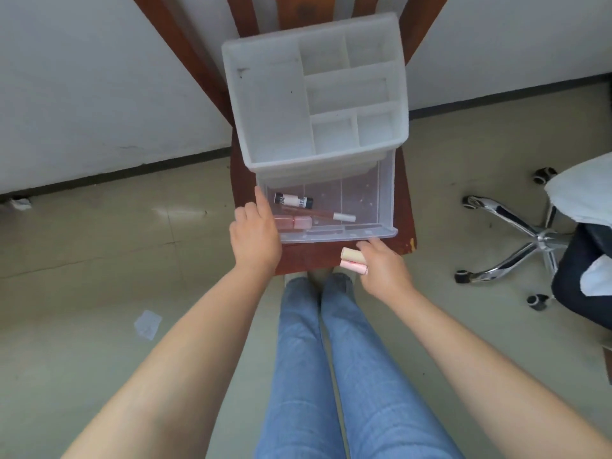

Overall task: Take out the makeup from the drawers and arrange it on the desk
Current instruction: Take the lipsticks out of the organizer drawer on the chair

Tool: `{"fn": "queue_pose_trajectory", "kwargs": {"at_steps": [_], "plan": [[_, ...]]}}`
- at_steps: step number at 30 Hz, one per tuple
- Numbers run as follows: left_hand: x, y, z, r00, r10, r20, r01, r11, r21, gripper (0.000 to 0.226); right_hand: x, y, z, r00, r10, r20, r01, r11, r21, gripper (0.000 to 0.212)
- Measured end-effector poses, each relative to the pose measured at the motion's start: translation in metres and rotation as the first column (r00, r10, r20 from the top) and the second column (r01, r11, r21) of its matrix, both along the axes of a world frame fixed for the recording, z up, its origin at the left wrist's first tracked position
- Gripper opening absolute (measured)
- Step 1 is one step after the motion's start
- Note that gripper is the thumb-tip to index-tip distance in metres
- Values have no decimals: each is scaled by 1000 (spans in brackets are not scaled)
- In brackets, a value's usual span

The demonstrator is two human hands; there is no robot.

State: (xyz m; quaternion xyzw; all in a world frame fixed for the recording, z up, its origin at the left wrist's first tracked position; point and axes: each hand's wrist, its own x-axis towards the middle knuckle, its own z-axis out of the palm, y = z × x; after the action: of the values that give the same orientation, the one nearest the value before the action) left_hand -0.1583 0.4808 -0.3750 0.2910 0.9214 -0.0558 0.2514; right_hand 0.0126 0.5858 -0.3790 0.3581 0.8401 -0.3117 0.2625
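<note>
Clear plastic makes the drawer (364, 207), which is pulled out from the white organizer (271, 104) on the dark red bench (405, 226). In its left part lie a white tube (293, 200) with black ends, a thin pencil (328, 214) and two pink bottles (293, 222). The left hand (255, 235) rests on the drawer's left front corner, fingers (263, 200) straight and together along the wall. The right hand (385, 268) curls its fingers round two pale lipsticks (352, 260), just in front of the drawer over the bench edge.
</note>
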Motion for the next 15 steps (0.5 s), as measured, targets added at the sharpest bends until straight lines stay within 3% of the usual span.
{"fn": "queue_pose_trajectory", "kwargs": {"at_steps": [2, 4, 5, 9, 12, 15], "plan": [[2, 0, 3, 980, -160, -116, 154, 986, -64, 65, 3, -1, -2, 1000, -5, 0, 5, 998, 55, 56], [0, 9, 9, 873, -380, -305, 371, 924, -89, 62, 8, -6, -3, 1000, -20, -16, 21, 997, 70, 63], [-1, 13, 11, 827, -468, -311, 458, 882, -110, 60, 8, -8, -3, 999, -28, -28, 30, 997, 70, 65], [-6, 42, -6, 830, -557, 38, 557, 821, -124, 53, 10, -15, -4, 998, -53, -36, 55, 997, 57, 69], [-14, 53, -14, 776, -624, 99, 628, 746, -221, 53, 11, -13, -5, 996, -57, -64, 61, 996, 57, 70], [-18, 55, -15, 742, -661, 114, 668, 712, -217, 49, 9, -8, -5, 993, -58, -105, 67, 994, 82, 69]]}}
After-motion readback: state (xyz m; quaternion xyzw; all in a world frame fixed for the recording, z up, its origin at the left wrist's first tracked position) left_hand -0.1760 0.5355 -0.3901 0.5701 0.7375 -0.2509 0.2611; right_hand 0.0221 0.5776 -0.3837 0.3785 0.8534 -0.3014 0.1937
